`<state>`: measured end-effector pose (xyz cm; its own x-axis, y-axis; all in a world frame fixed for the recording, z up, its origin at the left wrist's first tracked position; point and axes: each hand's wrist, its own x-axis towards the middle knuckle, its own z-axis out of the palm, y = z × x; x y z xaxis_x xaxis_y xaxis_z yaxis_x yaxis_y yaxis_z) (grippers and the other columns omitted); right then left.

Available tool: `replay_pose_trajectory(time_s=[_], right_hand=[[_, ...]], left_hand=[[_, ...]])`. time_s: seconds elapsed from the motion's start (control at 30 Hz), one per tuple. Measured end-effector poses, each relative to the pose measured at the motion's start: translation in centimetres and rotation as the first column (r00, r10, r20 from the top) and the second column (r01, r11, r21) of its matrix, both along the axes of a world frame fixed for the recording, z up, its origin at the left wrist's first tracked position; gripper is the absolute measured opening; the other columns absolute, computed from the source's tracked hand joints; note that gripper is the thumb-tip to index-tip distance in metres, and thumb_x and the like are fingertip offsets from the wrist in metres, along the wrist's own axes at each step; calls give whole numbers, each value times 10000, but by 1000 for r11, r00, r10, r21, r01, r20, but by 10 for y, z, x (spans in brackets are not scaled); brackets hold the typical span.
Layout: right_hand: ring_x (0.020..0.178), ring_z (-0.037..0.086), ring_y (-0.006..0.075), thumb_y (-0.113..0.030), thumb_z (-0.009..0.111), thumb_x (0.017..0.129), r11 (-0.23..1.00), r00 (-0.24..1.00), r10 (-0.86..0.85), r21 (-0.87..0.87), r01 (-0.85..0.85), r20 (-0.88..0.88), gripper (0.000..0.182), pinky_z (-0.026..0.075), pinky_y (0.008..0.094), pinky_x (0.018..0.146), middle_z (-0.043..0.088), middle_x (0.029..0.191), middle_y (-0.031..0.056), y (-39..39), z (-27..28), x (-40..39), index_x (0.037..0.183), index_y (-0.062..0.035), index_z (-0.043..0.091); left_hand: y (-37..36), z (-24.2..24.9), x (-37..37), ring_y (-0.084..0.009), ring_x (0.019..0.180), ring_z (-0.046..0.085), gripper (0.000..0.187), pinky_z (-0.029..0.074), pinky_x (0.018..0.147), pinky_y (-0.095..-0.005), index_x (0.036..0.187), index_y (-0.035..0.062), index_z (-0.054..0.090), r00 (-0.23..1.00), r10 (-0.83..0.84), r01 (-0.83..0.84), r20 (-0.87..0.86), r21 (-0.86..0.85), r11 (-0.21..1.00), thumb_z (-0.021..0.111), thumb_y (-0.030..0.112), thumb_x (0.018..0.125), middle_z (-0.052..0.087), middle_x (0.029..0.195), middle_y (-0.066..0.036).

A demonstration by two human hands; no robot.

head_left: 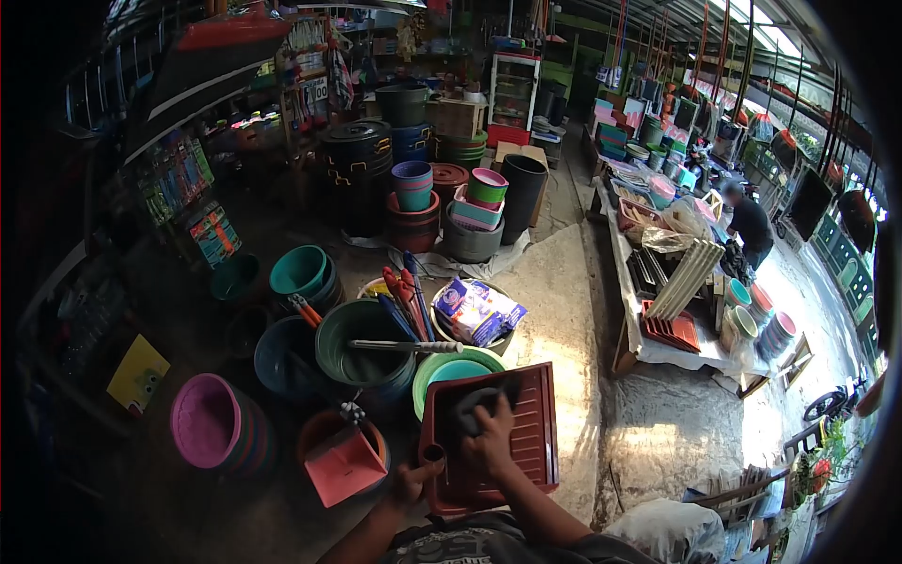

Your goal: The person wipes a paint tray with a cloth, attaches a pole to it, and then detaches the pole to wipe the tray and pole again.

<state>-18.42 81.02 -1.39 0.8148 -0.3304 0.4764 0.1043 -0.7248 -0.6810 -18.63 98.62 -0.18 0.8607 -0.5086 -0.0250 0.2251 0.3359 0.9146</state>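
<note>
A dark red ribbed plastic tray is held in front of my body, above the floor. My left hand is closed on its left edge. On the tray's surface lies my right hand, pressing a dark cloth against it. The fingers of that hand are bent over the cloth. Just behind the tray stands a light green basin with a turquoise one inside it. The tray's lower edge is partly hidden by my right forearm.
Green bucket, pink bucket and red dustpan stand left. Purple packets fill a basin ahead. A long table with goods runs along the right; a person bends beyond it.
</note>
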Motion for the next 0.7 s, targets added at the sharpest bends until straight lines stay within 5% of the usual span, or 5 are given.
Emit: replay_pose_trajectory(time_s=[0.17,0.33,0.4,0.5,0.7], right_hand=[[1029,518,420,-111,584,684,817,929,367,460,-347,49,269,422,407,884,541,1125,261,4,20,2,930,-2,591],[918,562,399,-111,560,744,973,999,45,224,-50,28,186,441,405,819,576,988,219,3,15,2,877,19,564],[872,581,373,-144,554,775,734,894,433,531,-423,114,202,450,390,793,581,959,200,34,20,-8,908,8,569],[829,550,139,-121,529,848,709,861,502,605,-362,-74,198,447,293,728,573,862,86,55,36,-32,1013,-14,551],[814,534,125,-123,513,864,673,914,400,699,-239,-72,204,457,288,711,563,856,74,52,27,-52,1041,-21,507]], left_hand=[[26,-11,4,-131,993,498,457,380,909,-278,1259,51,441,999,17,-18,-42,-19,1000,608,105,837,528,1084,-32],[21,-15,-8,-94,897,491,371,388,827,-240,1238,54,447,957,150,-182,250,108,977,546,167,900,522,1015,0],[18,-14,-7,-117,929,512,364,397,851,-250,1247,60,439,989,105,-112,101,69,991,524,192,919,523,1071,-21],[21,3,-5,-143,1035,480,366,367,924,-276,1229,25,469,981,163,-184,-105,-241,953,545,195,914,524,1120,-38],[18,-9,9,-149,1004,512,374,395,903,-282,1270,57,424,986,143,-140,89,-34,990,506,200,935,533,1096,-44]])
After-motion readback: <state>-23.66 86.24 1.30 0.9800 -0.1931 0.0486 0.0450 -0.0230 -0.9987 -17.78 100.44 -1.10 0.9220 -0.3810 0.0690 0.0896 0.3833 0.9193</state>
